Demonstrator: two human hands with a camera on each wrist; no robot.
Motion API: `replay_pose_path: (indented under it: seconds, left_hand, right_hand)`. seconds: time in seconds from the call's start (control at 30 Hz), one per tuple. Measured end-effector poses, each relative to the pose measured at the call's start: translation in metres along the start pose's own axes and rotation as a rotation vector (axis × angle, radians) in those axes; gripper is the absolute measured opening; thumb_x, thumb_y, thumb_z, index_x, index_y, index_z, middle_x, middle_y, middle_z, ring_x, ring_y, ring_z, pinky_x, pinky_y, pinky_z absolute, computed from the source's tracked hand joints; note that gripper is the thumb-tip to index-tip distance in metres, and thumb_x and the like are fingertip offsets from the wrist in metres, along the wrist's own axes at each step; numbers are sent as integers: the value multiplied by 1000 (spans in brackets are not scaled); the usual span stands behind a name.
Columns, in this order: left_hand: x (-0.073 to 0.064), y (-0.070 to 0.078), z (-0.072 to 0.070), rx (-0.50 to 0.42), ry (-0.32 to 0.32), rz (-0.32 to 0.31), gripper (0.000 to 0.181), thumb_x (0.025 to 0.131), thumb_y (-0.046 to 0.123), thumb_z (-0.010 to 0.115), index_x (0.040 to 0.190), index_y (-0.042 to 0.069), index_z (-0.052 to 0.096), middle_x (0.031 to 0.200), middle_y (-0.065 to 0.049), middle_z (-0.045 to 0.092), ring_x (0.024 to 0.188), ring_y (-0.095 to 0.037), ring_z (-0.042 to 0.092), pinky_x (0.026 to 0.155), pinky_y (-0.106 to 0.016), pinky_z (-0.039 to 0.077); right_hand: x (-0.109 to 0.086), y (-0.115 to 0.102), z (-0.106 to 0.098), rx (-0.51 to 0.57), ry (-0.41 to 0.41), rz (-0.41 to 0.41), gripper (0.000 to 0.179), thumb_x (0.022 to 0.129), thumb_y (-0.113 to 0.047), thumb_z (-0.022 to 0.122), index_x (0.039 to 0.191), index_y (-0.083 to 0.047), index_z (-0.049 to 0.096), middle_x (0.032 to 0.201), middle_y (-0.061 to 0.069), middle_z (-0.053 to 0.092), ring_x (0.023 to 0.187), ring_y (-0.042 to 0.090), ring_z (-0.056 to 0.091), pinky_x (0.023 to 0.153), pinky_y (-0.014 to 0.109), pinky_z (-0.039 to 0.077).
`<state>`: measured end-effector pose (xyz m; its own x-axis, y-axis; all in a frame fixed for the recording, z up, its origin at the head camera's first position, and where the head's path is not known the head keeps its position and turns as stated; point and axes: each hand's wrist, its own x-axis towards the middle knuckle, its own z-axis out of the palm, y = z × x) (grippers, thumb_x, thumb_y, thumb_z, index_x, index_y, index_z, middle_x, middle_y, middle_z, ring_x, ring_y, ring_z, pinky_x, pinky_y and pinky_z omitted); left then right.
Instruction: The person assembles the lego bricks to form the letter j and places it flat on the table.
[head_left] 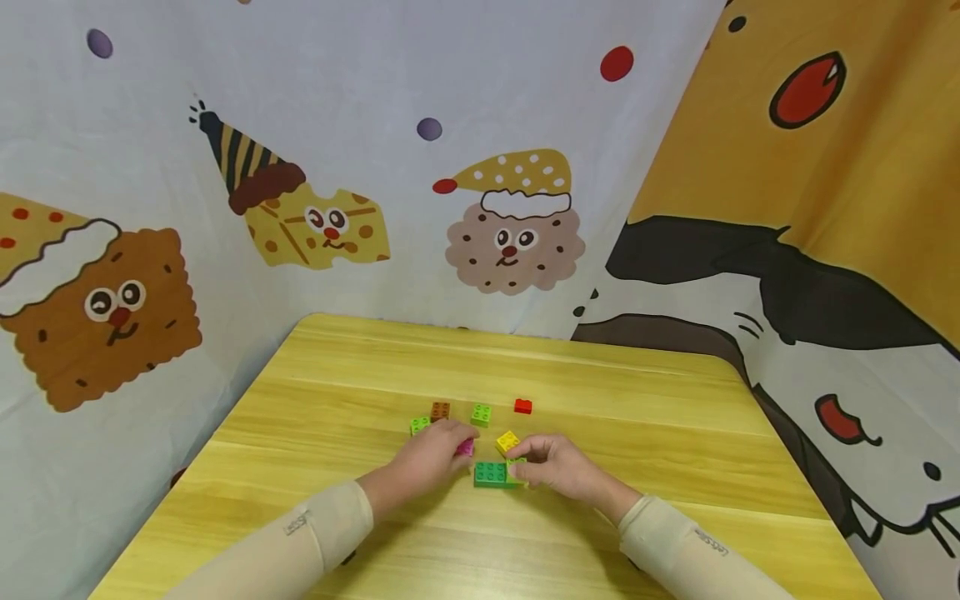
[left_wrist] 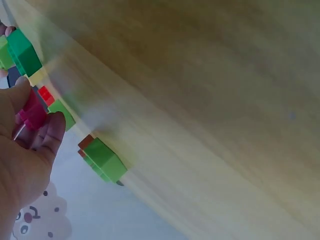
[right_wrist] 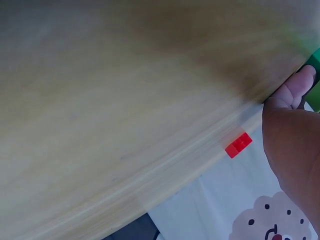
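A pink toy building brick [head_left: 465, 447] is pinched between the thumb and fingers of my left hand [head_left: 429, 454]; the left wrist view shows this pink brick [left_wrist: 33, 112] more fully. To its right on the table lies a long dark green brick [head_left: 491, 473]. A light green brick [head_left: 514, 468] sits on that brick's right end, pinched by the thumb and fingers of my right hand [head_left: 561, 468]. A yellow brick [head_left: 507, 442] lies just behind, close to the right fingertips. In the right wrist view the thumb covers part of the green bricks.
Behind the hands on the wooden table [head_left: 360, 367] are a brown brick [head_left: 440, 409], a light green brick [head_left: 420, 425] beside it, another light green brick [head_left: 481, 414] and a red brick [head_left: 523, 406]. A printed cloth [head_left: 360, 75] hangs behind the table's far edge.
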<state>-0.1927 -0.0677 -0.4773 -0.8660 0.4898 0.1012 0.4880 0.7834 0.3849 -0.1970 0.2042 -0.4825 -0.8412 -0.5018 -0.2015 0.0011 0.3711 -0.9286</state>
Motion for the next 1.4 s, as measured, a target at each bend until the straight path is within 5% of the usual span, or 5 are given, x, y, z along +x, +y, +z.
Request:
replay_pose_path:
  seconds: [0.3, 0.57, 1.4]
  left_hand:
    - [-3, 5, 3, -99, -37, 49, 40, 100, 29, 76, 136, 13, 69, 131, -3, 74, 121, -22, 69, 105, -41, 58]
    - [-4, 12, 6, -36, -58, 111, 40, 99, 31, 77, 134, 14, 71, 128, -1, 76, 117, -18, 71, 103, -38, 59]
    - [-3, 14, 10, -61, -83, 104, 38, 97, 25, 80, 132, 12, 71, 115, 3, 76, 100, -6, 69, 92, -25, 60]
  right_hand:
    - [3, 4, -2, -7, -6, -4, 34, 99, -22, 77, 125, -1, 73, 108, 3, 73, 91, 15, 63, 76, 28, 60]
    - [2, 5, -1, -8, 2, -1, 34, 99, -22, 78, 126, -1, 74, 108, 4, 73, 92, 16, 63, 77, 29, 60]
    - [3, 7, -1, -7, -14, -18, 34, 99, -23, 77, 125, -2, 73, 109, 5, 73, 92, 15, 63, 77, 29, 60]
